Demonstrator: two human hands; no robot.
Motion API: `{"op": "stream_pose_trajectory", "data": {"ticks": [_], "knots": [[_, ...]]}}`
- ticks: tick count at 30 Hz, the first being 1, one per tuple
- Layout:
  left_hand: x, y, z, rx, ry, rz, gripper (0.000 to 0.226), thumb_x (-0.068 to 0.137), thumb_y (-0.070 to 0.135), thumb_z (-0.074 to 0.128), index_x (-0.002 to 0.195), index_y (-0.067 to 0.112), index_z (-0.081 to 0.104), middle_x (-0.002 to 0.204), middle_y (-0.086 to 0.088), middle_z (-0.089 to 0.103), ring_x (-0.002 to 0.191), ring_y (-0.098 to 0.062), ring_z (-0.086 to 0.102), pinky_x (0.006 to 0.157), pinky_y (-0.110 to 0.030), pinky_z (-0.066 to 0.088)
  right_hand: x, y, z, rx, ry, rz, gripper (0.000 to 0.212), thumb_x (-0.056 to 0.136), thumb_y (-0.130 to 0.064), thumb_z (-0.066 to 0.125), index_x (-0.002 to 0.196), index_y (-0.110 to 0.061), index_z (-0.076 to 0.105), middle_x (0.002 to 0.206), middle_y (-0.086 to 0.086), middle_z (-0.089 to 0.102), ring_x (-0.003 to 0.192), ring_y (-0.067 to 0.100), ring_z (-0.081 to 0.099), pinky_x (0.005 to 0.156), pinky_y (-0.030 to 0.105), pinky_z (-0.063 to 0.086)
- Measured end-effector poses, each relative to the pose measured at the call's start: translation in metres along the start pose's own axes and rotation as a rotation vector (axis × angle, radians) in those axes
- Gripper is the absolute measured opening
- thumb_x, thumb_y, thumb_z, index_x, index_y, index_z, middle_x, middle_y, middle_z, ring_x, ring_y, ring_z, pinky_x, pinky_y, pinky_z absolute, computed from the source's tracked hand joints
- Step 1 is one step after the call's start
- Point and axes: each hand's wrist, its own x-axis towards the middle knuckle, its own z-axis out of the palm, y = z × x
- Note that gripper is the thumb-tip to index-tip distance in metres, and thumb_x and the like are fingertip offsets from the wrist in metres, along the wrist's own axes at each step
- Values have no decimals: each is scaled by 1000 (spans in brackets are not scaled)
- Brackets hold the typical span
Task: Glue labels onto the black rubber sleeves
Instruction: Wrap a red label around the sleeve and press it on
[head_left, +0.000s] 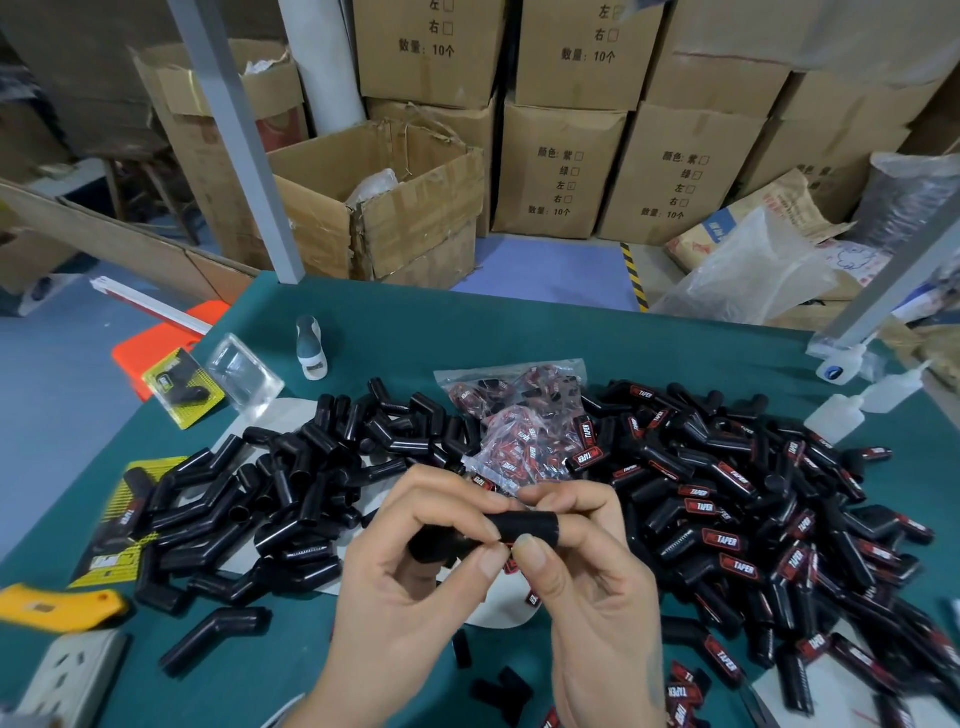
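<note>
Both hands hold one black rubber sleeve above the green table. My left hand grips its left end with thumb and fingers curled round it. My right hand pinches its right end between thumb and forefinger. Whether a label is on this sleeve I cannot tell. Unlabelled black sleeves lie heaped on the left. Sleeves with red and black labels lie heaped on the right. A clear bag of loose labels sits behind my hands. Glue bottles lie at the right edge.
A yellow knife and a white power strip lie at the near left. A small white bottle, a clear blister shell and yellow packaging cards are at the far left. Cardboard boxes stand behind the table.
</note>
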Motion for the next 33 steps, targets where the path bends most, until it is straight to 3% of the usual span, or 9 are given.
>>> {"op": "stream_pose_trajectory", "data": {"ticks": [4, 8, 16, 24, 29, 33], "knots": [[1, 2, 0, 23, -11, 8, 6, 94, 28, 78, 98, 30, 73, 109, 0, 68, 88, -18, 66, 67, -31, 57, 0, -1, 1, 5, 4, -12, 33, 84, -47, 82, 83, -14, 80, 104, -4, 59, 111, 18, 63, 90, 27, 53], [2, 3, 0, 78, -30, 67, 25, 88, 9, 73, 98, 32, 72, 108, 4, 69, 100, -18, 67, 82, -23, 54, 0, -2, 1, 8, 1, -10, 29, 85, -47, 82, 86, -17, 82, 104, -4, 58, 111, 17, 63, 90, 26, 54], [2, 2, 3, 98, -34, 88, 21, 87, 8, 72, 95, 28, 70, 108, 6, 68, 100, -17, 66, 82, -20, 53, -1, 0, 1, -5, 5, -5, 29, 87, -45, 81, 93, -16, 83, 106, -5, 58, 112, 17, 63, 93, 28, 54], [1, 3, 0, 64, -28, 49, 3, 96, 31, 75, 98, 31, 74, 109, 2, 67, 86, -19, 65, 62, -31, 56, -2, -2, 2, -23, 13, -1, 33, 87, -47, 80, 89, -14, 84, 105, -5, 59, 110, 18, 63, 91, 27, 53], [4, 5, -8, 58, -73, 20, 10, 94, 17, 74, 99, 26, 75, 109, -1, 65, 69, -20, 64, 53, -34, 57, 0, -11, 4, -26, -136, 83, 32, 94, -46, 73, 96, -15, 83, 112, -4, 62, 105, 11, 67, 86, 21, 53], [6, 6, -5, 75, -77, 21, 12, 91, 11, 73, 96, 22, 75, 106, 2, 66, 77, -16, 66, 55, -27, 57, -1, -8, 0, -43, -142, 52, 32, 95, -47, 71, 90, -18, 82, 113, -6, 61, 125, 21, 61, 95, 26, 51]]}}
